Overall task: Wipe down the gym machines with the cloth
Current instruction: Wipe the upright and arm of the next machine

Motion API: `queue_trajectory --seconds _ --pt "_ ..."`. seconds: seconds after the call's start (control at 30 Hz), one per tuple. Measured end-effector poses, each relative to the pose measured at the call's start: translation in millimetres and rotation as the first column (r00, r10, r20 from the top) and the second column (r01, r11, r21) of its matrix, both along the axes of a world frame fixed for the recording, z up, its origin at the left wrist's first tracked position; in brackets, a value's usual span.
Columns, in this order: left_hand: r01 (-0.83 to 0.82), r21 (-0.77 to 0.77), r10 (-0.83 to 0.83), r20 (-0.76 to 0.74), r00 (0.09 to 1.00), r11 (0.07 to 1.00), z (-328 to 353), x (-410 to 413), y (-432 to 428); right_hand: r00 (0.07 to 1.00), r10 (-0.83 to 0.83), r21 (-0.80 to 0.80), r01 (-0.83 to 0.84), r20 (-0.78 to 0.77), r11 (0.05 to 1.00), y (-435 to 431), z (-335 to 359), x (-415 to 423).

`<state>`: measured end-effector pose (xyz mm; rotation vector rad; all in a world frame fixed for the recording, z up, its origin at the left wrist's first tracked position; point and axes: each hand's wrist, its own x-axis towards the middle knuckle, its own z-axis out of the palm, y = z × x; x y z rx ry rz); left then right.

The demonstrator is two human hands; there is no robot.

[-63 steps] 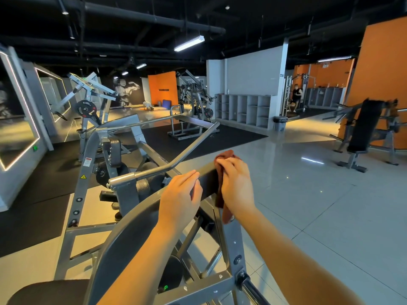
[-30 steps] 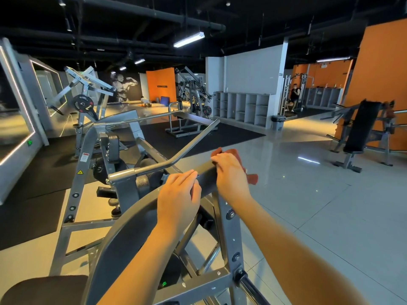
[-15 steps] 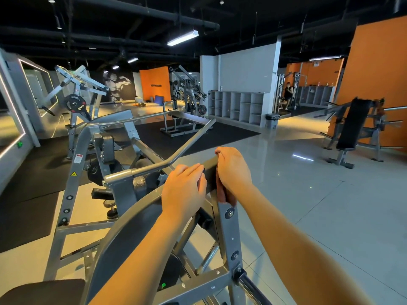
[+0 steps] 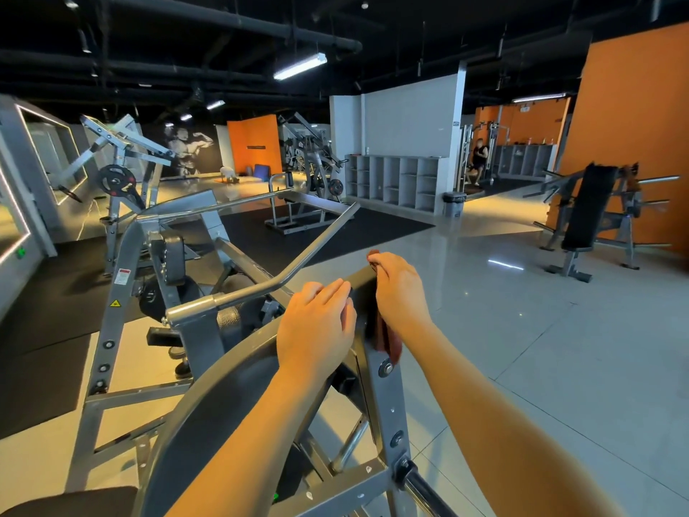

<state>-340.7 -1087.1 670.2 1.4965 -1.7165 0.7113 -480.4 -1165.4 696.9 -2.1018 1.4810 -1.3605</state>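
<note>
A grey steel plate-loaded gym machine point(image 4: 208, 401) fills the lower left, its curved frame arm rising to a top end just in front of me. My right hand point(image 4: 397, 289) grips a dark red cloth point(image 4: 389, 339) against that top end; the cloth shows above my fingers and hangs below my wrist along the upright post. My left hand point(image 4: 317, 322) rests on the curved arm just left of it, fingers lying over the edge. A long chrome handle bar point(image 4: 294, 270) runs away from the machine toward the back.
Another lever machine point(image 4: 119, 169) stands at the far left on black matting. A black-padded bench machine point(image 4: 592, 218) is at the right by an orange wall. Grey cubby shelves point(image 4: 391, 181) and a bin point(image 4: 455, 205) sit at the back, where a person point(image 4: 479, 160) exercises. Glossy tiled floor spreads to the right.
My right hand has rubbed the cloth over the arm's top end, up and then down its right side; the cloth's loose end now hangs below my wrist. My left hand stays put.
</note>
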Motion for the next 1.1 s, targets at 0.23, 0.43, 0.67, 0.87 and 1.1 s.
queue_trajectory --seconds 0.23,0.43,0.67,0.87,1.1 --pt "0.084 -0.059 -0.079 0.088 0.993 0.995 -9 10 6 0.975 0.058 -0.089 -0.039 0.213 0.995 41 -39 28" --pt "0.147 -0.075 -0.144 0.044 0.989 0.986 -25 20 19 0.947 0.098 -0.009 -0.100 0.306 0.995 55 -49 9" --pt "0.122 -0.045 -0.122 -0.008 0.992 0.992 -45 29 36 0.940 0.052 0.001 -0.056 0.338 0.998 70 -69 34" --pt "0.091 -0.048 -0.093 -0.046 0.995 0.995 -52 37 54 0.941 0.100 0.064 -0.127 0.322 0.990 81 -71 31" --pt "0.121 -0.003 -0.121 -0.110 0.987 0.993 -84 45 81 0.927 0.204 0.079 -0.240 0.316 0.968 114 -82 56"
